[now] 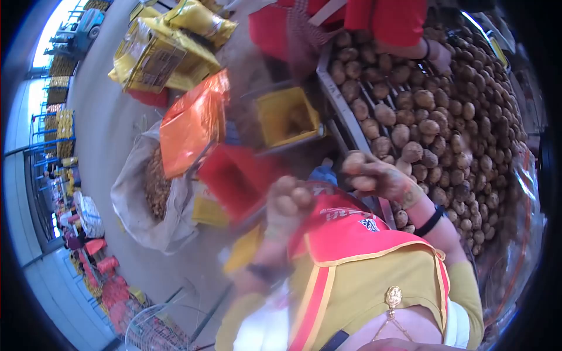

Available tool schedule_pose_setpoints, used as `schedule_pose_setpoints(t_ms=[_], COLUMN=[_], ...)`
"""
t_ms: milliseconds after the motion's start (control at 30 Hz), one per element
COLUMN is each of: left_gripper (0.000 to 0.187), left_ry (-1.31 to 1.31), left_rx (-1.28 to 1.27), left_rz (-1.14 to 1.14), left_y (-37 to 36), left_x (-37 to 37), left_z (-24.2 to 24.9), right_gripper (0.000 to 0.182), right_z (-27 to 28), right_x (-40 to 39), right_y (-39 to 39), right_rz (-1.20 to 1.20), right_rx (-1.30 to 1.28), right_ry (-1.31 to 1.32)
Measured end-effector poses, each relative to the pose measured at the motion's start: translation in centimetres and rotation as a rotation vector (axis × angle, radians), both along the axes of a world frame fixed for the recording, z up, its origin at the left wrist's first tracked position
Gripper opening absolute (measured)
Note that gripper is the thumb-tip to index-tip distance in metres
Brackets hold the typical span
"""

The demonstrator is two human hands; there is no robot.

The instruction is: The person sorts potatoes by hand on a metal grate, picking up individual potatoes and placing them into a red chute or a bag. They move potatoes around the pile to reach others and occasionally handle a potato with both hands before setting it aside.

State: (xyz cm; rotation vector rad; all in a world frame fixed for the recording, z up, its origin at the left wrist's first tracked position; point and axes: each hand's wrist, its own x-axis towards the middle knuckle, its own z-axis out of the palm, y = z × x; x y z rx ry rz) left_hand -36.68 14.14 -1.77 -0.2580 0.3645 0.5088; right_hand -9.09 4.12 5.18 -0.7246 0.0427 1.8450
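My left hand [285, 205] is raised over the left side of my red apron [345, 225], near a red plastic bin [237, 178]. It is smeared by motion, its fingers curled around rounded lumps I cannot make out clearly. My right hand [377, 178], with a black band at the wrist, hovers at the near edge of a heap of brown potatoes [433, 123]. Its fingers are bent inward, and what they hold, if anything, is hidden. Beyond both hands stands a yellow bin [287, 117] with some dark contents.
A metal-edged sorting table [342, 108] carries the potatoes. Across it, a person's hand [436, 57] reaches into the heap. An orange bin [196, 123], a white sack [137, 193] of small brown pieces and yellow bags [170, 52] stand on the floor at left.
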Motion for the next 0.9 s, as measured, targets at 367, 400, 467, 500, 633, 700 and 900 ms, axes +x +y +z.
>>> schedule_pose_setpoints(t_ms=[367, 400, 467, 500, 633, 700, 900], left_gripper=[0.047, 0.048, 0.051, 0.052, 0.04, 0.046, 0.053], left_ry=[1.377, 1.404, 1.382, 1.343, 0.893, 0.607, -0.316], left_rx=[0.447, 0.587, 0.933, 1.129, 1.978, 2.565, 3.14], left_rz=[-0.032, -0.127, -0.254, -0.297, -0.237, -0.323, -0.294], left_y=[7.8, 7.9, 7.6, 7.3, 4.7, 2.5, -11.1], left_x=[-12.9, -10.4, -4.4, -1.0, 12.8, 18.7, 29.2], left_z=[-8.6, -8.3, -7.3, -6.6, -2.1, 0.8, 1.1], right_gripper=[0.061, 0.058, 0.056, 0.054, 0.049, 0.047, 0.054], right_z=[-0.9, -0.3, 1.8, 2.9, 5.0, 3.4, -3.7], right_x=[-5.6, -2.9, 0.8, 2.0, 3.0, 1.0, -8.3], right_y=[8.0, 6.2, 0.9, -1.9, -13.1, -18.9, -32.0], right_rz=[0.399, 0.379, 0.198, 0.105, -0.25, -0.614, -1.018], right_rx=[0.319, 0.39, 0.173, 0.071, -0.296, -0.445, -0.995], right_ry=[-0.329, -0.651, -0.797, -0.858, -0.977, -0.873, -1.61])
